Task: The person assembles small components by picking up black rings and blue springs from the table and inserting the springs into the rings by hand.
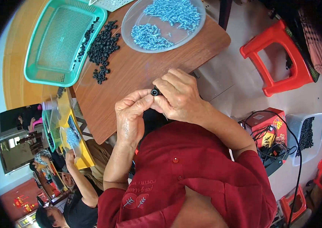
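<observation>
Just past the table's near edge, both of my hands meet over my lap. My right hand [178, 93] is curled round a small black cylindrical part [155, 92], whose round end with a hole points up at me. The thumb and forefinger of my left hand [131, 111] are pinched together right against this part's left side. Whether a small piece sits between those fingertips is hidden. Beyond my hands lies a pile of black ring-like parts [103, 46] on the brown table [138, 72]. Small shiny blue pieces [172, 14] fill parts of a round clear tray [161, 45].
A green mesh basket [50, 78] with a few black parts stands at far left. Right of the table are a red stool [261, 72], a red box [267, 125] with black cables, and a clear bin [314, 152] of black parts. Another person [81, 197] works at lower left.
</observation>
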`<state>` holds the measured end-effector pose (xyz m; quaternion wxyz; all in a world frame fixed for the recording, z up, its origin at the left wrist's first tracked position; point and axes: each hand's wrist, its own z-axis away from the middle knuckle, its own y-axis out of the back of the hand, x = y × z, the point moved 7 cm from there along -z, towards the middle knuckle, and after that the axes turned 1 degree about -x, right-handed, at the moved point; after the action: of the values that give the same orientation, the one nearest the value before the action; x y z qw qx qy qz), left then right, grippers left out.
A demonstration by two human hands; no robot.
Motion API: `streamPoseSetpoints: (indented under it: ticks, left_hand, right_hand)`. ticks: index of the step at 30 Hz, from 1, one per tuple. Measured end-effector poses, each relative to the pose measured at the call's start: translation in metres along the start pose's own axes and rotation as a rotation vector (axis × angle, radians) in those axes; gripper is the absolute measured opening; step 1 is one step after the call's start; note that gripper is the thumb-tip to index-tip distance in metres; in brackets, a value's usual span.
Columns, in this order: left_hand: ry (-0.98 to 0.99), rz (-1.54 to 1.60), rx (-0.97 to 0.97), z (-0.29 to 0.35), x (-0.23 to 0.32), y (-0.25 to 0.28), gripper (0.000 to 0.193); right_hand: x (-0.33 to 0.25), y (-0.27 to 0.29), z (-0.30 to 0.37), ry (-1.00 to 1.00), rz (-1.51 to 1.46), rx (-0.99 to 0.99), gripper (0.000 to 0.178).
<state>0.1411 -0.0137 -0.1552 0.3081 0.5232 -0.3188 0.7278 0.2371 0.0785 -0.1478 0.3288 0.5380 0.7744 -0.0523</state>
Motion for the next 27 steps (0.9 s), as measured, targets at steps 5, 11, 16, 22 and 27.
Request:
streamPoseSetpoints:
  ticks: [5, 11, 16, 22, 27]
  left_hand:
    - [0.020, 0.075, 0.045, -0.003, -0.002, 0.012, 0.020]
    - [-0.006, 0.110, 0.100, -0.002, 0.000, 0.021, 0.021]
    - [-0.039, 0.131, 0.073, -0.006, 0.014, 0.021, 0.021]
    - [0.039, 0.116, 0.045, -0.022, 0.020, 0.023, 0.018]
    - [0.047, 0.097, 0.048, -0.031, 0.015, 0.037, 0.017]
  right_hand:
    - [-0.002, -0.016, -0.005, 0.040, -0.005, -0.075, 0.021]
    - [-0.014, -0.027, -0.013, 0.135, 0.011, -0.162, 0.025]
    - [-0.016, -0.032, -0.026, 0.200, 0.025, -0.179, 0.020]
    - [-0.009, -0.036, -0.039, 0.265, 0.091, -0.212, 0.021]
    - [-0.004, -0.048, -0.043, 0.236, 0.092, -0.233, 0.020]
